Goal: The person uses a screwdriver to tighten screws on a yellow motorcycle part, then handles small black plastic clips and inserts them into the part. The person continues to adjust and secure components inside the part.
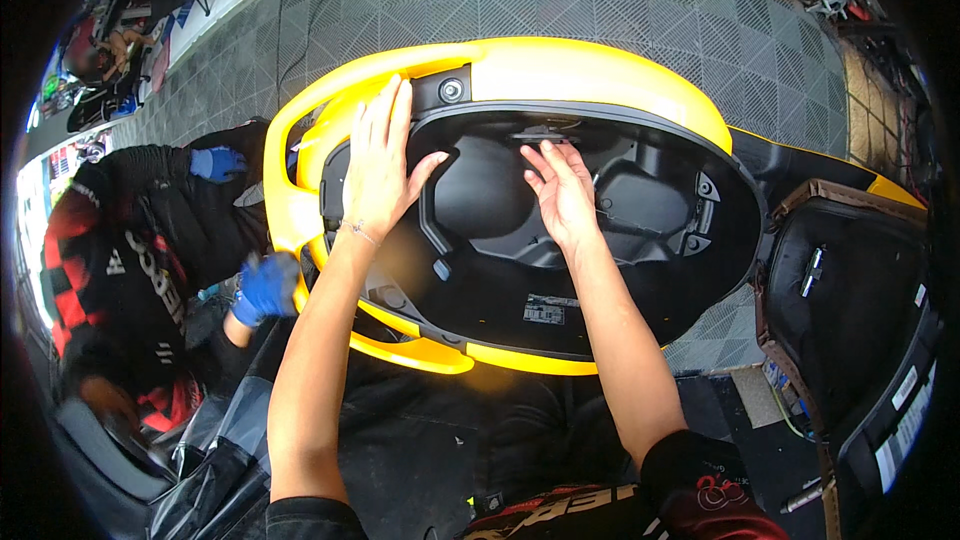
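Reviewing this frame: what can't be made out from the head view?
- Whatever lies under the left hand: its palm covers that part of the black tub's rim.
- What the right hand's fingers touch near the small latch: too small to tell.
- The white label in the tub: too small.
- The co-worker's blue gloves: their work is hidden by the yellow panel.
- The open seat: cut off at the dark right rim.

Scooter repair workshop. Yellow scooter body with open black under-seat tub on grey interlocking grid floor tiles; tools and parts clutter far left; gloved co-worker crouching left.
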Demonstrator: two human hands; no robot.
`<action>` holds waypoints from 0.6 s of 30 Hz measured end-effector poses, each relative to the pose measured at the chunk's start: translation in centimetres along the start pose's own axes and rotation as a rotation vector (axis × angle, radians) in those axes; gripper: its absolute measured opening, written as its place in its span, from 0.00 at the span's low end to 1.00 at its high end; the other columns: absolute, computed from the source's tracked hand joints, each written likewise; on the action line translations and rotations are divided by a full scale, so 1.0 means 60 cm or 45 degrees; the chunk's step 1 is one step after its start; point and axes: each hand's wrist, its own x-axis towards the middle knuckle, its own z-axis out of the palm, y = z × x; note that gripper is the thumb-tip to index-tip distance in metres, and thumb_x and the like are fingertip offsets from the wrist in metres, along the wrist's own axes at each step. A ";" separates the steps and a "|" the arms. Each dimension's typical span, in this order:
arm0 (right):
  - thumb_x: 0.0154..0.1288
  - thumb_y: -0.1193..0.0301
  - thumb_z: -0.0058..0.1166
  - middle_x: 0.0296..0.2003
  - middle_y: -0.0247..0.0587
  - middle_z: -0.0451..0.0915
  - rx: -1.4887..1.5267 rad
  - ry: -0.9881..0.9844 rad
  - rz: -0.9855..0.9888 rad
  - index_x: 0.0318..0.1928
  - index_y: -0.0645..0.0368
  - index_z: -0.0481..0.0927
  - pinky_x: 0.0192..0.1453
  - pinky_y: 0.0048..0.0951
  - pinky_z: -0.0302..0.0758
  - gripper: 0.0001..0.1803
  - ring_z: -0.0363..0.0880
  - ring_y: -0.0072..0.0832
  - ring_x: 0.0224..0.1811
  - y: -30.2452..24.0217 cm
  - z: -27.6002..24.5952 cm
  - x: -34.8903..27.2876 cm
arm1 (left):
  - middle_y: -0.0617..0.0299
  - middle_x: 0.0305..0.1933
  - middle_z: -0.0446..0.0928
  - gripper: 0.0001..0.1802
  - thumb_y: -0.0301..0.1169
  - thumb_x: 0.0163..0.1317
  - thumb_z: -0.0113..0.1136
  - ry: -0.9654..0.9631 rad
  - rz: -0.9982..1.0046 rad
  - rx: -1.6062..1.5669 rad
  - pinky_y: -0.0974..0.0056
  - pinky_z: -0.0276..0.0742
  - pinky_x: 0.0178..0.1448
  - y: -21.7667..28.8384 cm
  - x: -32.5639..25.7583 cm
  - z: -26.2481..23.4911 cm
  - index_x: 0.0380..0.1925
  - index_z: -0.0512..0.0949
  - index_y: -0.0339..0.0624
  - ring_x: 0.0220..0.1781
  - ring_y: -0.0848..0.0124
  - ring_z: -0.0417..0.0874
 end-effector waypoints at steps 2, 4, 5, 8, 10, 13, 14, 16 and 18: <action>0.72 0.68 0.65 0.46 0.30 0.83 0.038 0.058 0.033 0.50 0.50 0.75 0.52 0.33 0.77 0.12 0.83 0.29 0.57 -0.006 -0.003 0.004 | 0.46 0.83 0.56 0.58 0.44 0.57 0.77 0.000 0.001 -0.006 0.46 0.55 0.83 -0.001 0.001 -0.002 0.80 0.51 0.36 0.81 0.45 0.59; 0.72 0.66 0.67 0.45 0.29 0.83 -0.035 0.022 -0.003 0.47 0.50 0.76 0.53 0.34 0.77 0.12 0.82 0.29 0.58 -0.007 0.008 -0.002 | 0.46 0.83 0.56 0.58 0.44 0.57 0.77 0.000 -0.005 -0.001 0.46 0.55 0.83 -0.001 -0.002 -0.003 0.80 0.51 0.36 0.81 0.45 0.59; 0.71 0.66 0.67 0.45 0.29 0.83 -0.054 0.005 -0.009 0.46 0.50 0.76 0.53 0.34 0.76 0.12 0.82 0.29 0.58 -0.006 0.015 -0.005 | 0.46 0.82 0.56 0.59 0.44 0.57 0.77 -0.001 -0.008 0.002 0.46 0.55 0.83 -0.002 -0.003 -0.003 0.80 0.51 0.36 0.81 0.45 0.60; 0.71 0.66 0.68 0.46 0.29 0.83 -0.028 0.069 -0.024 0.45 0.50 0.76 0.54 0.36 0.76 0.12 0.81 0.30 0.59 -0.005 0.016 -0.006 | 0.46 0.83 0.56 0.59 0.43 0.57 0.77 0.011 0.005 -0.021 0.46 0.55 0.83 0.000 -0.001 -0.002 0.80 0.51 0.36 0.81 0.45 0.60; 0.70 0.65 0.68 0.47 0.29 0.83 0.002 0.094 -0.012 0.46 0.50 0.76 0.55 0.36 0.76 0.13 0.80 0.30 0.59 -0.001 0.014 0.000 | 0.46 0.83 0.56 0.58 0.43 0.57 0.77 0.013 0.012 -0.009 0.46 0.55 0.84 0.000 0.000 -0.003 0.80 0.51 0.36 0.81 0.45 0.60; 0.69 0.65 0.69 0.48 0.29 0.83 -0.010 0.086 0.020 0.47 0.49 0.76 0.55 0.36 0.76 0.14 0.79 0.29 0.59 -0.004 0.004 0.004 | 0.46 0.82 0.57 0.58 0.42 0.57 0.77 0.025 0.013 -0.023 0.46 0.54 0.84 0.000 0.000 -0.001 0.80 0.52 0.36 0.80 0.45 0.60; 0.69 0.65 0.70 0.49 0.29 0.83 -0.028 0.095 0.025 0.48 0.48 0.76 0.55 0.36 0.76 0.15 0.79 0.28 0.59 -0.007 -0.001 0.004 | 0.46 0.82 0.57 0.58 0.42 0.57 0.78 0.030 0.013 -0.033 0.46 0.54 0.84 0.000 0.000 0.000 0.80 0.52 0.36 0.80 0.45 0.60; 0.68 0.65 0.70 0.50 0.30 0.83 -0.115 0.126 -0.029 0.50 0.48 0.77 0.55 0.35 0.76 0.16 0.79 0.27 0.59 -0.013 0.003 0.001 | 0.46 0.82 0.57 0.58 0.43 0.57 0.78 0.035 0.021 -0.024 0.46 0.54 0.84 -0.003 -0.001 0.000 0.80 0.52 0.36 0.80 0.45 0.61; 0.68 0.65 0.70 0.50 0.30 0.83 -0.261 0.182 -0.152 0.52 0.48 0.78 0.54 0.33 0.76 0.17 0.79 0.27 0.58 -0.014 0.003 -0.010 | 0.48 0.82 0.57 0.57 0.45 0.58 0.76 0.039 0.019 -0.008 0.46 0.54 0.84 -0.005 -0.002 0.002 0.80 0.52 0.37 0.81 0.48 0.60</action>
